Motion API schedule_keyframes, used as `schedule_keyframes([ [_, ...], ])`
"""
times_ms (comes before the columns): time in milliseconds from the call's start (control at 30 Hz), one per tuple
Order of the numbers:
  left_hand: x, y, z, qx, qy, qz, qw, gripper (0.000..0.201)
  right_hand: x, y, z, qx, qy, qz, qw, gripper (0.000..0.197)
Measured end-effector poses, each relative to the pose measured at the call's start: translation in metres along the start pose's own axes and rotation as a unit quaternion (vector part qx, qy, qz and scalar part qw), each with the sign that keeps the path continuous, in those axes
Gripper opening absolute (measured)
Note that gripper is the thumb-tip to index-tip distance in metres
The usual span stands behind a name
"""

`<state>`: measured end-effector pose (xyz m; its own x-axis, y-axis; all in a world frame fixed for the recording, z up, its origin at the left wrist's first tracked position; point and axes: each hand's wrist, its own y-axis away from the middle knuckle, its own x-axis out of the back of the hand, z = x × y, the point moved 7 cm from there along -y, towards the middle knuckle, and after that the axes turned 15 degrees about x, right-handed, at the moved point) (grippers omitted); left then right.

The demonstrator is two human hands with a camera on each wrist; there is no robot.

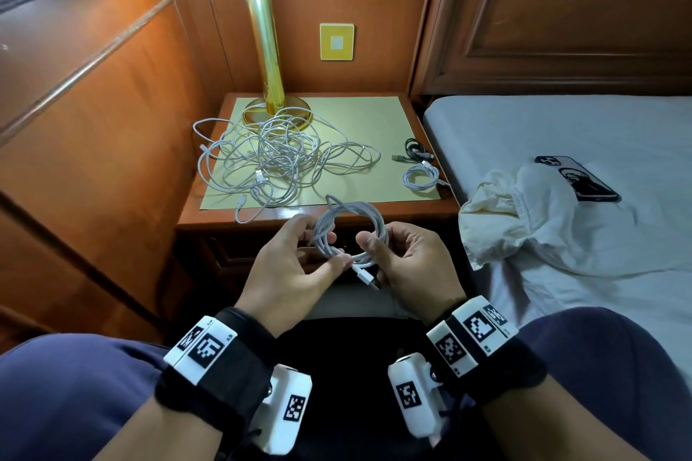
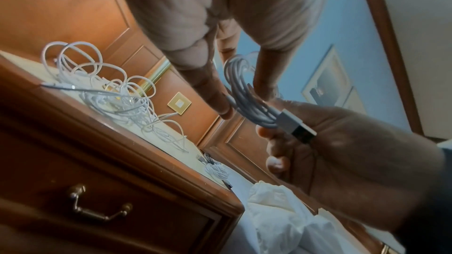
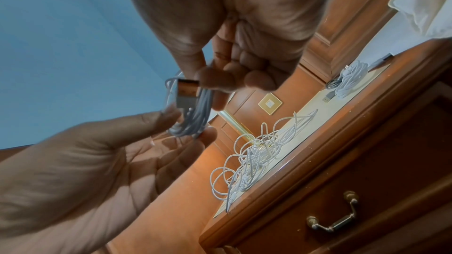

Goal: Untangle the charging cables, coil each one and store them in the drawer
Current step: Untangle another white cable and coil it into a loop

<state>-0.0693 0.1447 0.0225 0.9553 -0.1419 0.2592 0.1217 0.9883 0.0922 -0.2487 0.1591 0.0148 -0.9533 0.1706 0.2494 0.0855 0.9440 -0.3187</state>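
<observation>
Both hands are on one white charging cable wound into a round coil (image 1: 350, 232), held up in front of the nightstand's front edge, not touching it. Left hand (image 1: 296, 266) pinches the lower left of the coil between thumb and fingertips, with the other fingers curled loosely round the loops, and right hand (image 1: 406, 258) grips the right side of the loop with the thumb pressed over the strands and fingers curled behind. The cable's white USB plug with the metal tip (image 2: 297, 126) sticks out at the bottom of the coil between the two hands, right against the right hand's fingers in the wrist views. Behind that, on the pale yellow mat (image 1: 385, 116) covering the reddish wooden nightstand (image 1: 419, 211), there's a big loose tangle of white charging cables (image 1: 277, 157) sprawled in front of the gold base of the table lamp with the white dome shade (image 1: 269, 49), one end trailing over the mat's near edge. Over by the right edge of the mat sit a small coiled white cable (image 1: 421, 178) and, just behind it, a bundled dark cable (image 1: 415, 150). The wooden drawer with the brass swing handle (image 2: 97, 206) below the top is closed. On the bed's white sheet (image 1: 599, 131) there's a crumpled white cloth (image 1: 524, 221) and a phone in a black-and-white case (image 1: 578, 180), which lies partly under that cloth.
</observation>
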Motion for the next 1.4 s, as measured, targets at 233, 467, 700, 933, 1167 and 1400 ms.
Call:
schedule_keyframes([
  [233, 0.004, -0.007, -0.011, 0.041, 0.032, -0.001, 0.999, 0.031, -0.001, -0.001, 0.001, -0.005, -0.023, -0.013, 1.0, 0.026],
  [467, -0.006, -0.006, -0.013, 0.103, 0.233, -0.095, 0.962, 0.022, 0.002, -0.004, 0.002, -0.022, -0.058, -0.008, 0.998, 0.043],
  [700, -0.006, -0.003, -0.005, 0.054, 0.181, -0.078, 0.979, 0.012, 0.001, -0.003, 0.004, -0.076, -0.131, -0.011, 0.988, 0.032],
  [933, -0.005, -0.002, -0.001, 0.054, 0.191, -0.022, 0.98, 0.016, -0.004, -0.002, 0.009, -0.115, -0.163, -0.011, 0.98, 0.033],
  [1167, 0.001, -0.005, 0.004, 0.042, 0.178, 0.021, 0.983, 0.02, -0.006, -0.002, 0.005, -0.165, -0.214, -0.005, 0.963, 0.034],
  [1400, -0.008, -0.005, -0.004, 0.061, 0.165, -0.056, 0.983, 0.013, 0.004, -0.002, 0.01, -0.156, -0.151, -0.008, 0.976, 0.033],
])
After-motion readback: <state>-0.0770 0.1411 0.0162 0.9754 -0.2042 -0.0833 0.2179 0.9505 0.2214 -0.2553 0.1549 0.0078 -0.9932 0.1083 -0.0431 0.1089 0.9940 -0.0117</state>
